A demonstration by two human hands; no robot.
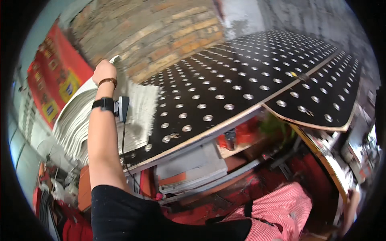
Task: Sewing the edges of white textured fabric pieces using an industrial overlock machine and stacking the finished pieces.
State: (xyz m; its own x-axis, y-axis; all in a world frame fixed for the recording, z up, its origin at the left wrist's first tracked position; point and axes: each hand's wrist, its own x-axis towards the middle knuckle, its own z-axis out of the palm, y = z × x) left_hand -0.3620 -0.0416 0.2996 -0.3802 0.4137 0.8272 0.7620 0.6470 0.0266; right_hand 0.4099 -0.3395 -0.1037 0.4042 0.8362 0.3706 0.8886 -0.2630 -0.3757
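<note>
My left hand (105, 72) reaches far forward at the left, its fingers closed on the upper edge of a thick, folded pile of white cloth (76, 122). The pile's layers curve up at the left, and its fringed side (146, 108) lies flat on a black tabletop (237, 76) with rows of silvery round spots. A bracelet and a black strap with a small device (122, 108) and cable are on my left wrist. My right hand (352, 201) is low at the far right, beside a wooden edge; it is blurred and its fingers do not show clearly.
A brick wall (161, 36) stands behind the table, and a red printed sheet (60, 72) hangs at the left. A second black board (321, 96) adjoins at the right. Under the tabletop are a grey box (193, 164) and red items. Clutter (64, 193) fills the lower left.
</note>
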